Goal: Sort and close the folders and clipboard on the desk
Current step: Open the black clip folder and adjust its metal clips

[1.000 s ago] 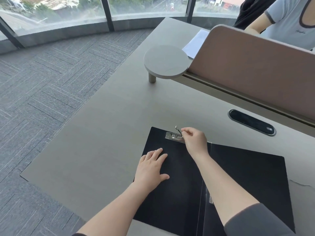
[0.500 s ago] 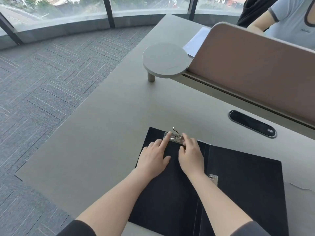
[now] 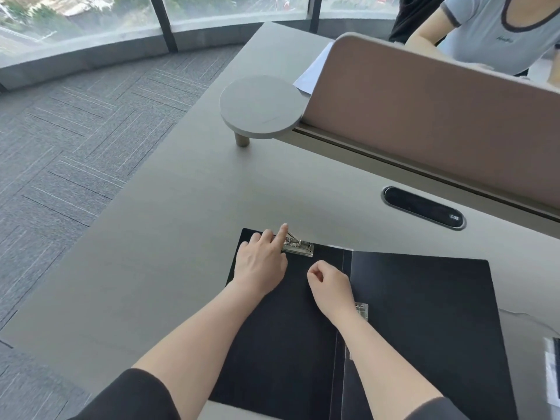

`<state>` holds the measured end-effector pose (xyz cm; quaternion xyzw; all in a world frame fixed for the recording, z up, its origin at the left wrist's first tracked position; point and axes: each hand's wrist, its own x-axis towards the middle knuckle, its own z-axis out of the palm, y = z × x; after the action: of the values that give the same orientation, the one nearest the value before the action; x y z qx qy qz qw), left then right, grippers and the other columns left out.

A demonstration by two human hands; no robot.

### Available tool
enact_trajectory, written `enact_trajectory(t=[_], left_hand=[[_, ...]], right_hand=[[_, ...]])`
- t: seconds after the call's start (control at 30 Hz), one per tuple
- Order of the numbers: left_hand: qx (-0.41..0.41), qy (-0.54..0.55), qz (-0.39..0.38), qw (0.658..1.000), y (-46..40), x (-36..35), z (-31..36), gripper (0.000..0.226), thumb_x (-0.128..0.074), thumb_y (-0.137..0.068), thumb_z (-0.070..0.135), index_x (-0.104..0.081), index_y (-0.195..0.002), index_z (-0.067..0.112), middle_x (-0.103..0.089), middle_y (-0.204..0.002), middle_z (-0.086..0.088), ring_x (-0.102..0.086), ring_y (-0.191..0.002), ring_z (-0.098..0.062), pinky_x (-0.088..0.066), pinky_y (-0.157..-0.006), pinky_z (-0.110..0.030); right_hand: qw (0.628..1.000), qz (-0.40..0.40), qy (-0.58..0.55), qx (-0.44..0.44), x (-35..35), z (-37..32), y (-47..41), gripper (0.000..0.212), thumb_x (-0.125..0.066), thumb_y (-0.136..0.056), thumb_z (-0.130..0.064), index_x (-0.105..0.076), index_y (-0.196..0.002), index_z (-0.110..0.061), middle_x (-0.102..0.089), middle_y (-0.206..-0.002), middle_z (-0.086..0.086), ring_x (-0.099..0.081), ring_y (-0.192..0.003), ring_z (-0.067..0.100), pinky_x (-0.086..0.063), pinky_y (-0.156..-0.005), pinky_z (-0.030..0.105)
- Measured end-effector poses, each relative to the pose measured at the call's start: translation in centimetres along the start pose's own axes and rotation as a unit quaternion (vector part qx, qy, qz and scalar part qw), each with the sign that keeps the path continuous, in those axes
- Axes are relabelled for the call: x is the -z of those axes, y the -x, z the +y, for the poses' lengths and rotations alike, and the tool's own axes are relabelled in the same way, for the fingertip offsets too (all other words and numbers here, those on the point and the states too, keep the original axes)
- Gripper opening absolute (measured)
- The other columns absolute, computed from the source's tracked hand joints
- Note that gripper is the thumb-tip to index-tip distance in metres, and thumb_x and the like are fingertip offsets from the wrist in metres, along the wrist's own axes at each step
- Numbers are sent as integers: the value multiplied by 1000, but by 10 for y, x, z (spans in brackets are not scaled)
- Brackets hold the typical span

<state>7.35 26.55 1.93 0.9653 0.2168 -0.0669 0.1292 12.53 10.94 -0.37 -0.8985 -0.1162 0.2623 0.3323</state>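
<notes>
Two black leaves of the open folder (image 3: 409, 313) lie flat on the grey tabletop (image 3: 169, 237), nothing filed inside; a metal clip (image 3: 298, 246) sits at the top of its left leaf and a smaller clasp (image 3: 362, 310) by the spine. Left hand (image 3: 262, 263) rests palm-down on the left leaf, fingers straight, forefinger touching the clip's lever. Right hand (image 3: 330, 283) hovers beside it, fingers curled, grasping nothing.
</notes>
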Motion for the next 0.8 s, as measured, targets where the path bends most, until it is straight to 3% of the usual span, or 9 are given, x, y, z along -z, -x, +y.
enact_trajectory(t=[0.27, 0.47, 0.6, 0.8], left_hand=[[42, 0, -33, 999, 2, -10, -6, 66, -40, -95, 25, -15, -156, 27, -56, -116, -2, -50, -107, -26, -39, -79, -34], [58, 61, -57, 995, 6, -17, -12, 69, -41, -91, 18, -16, -154, 34, -46, -91, 3, -49, -98, -24, -42, -81, -35], [66, 71, -67, 993, 2, -17, -14, 65, -39, -91, 17, -26, -152, 33, -49, -94, 2, -49, -104, -25, -40, -84, -36], [68, 69, -66, 993, 1, -19, -16, 65, -39, -91, 16, -25, -152, 32, -50, -97, 1, -48, -104, -25, -40, -82, -36]], right_hand=[[999, -13, -37, -12, 5, 0, -1, 16, -52, -91, -14, -63, -78, -18, -64, -74, -5, -52, -69, 13, -41, -61, 22], [999, -25, -41, -7, 8, 1, -1, 14, -54, -92, -15, -65, -82, -16, -63, -72, -6, -51, -68, 10, -40, -62, 20], [999, -25, -41, -6, 8, 1, 0, 14, -54, -91, -15, -65, -82, -16, -60, -70, -7, -50, -67, 9, -39, -61, 20], [999, -24, -38, -7, 7, 1, -1, 14, -54, -92, -15, -65, -83, -16, -61, -71, -7, -51, -68, 9, -39, -60, 18]])
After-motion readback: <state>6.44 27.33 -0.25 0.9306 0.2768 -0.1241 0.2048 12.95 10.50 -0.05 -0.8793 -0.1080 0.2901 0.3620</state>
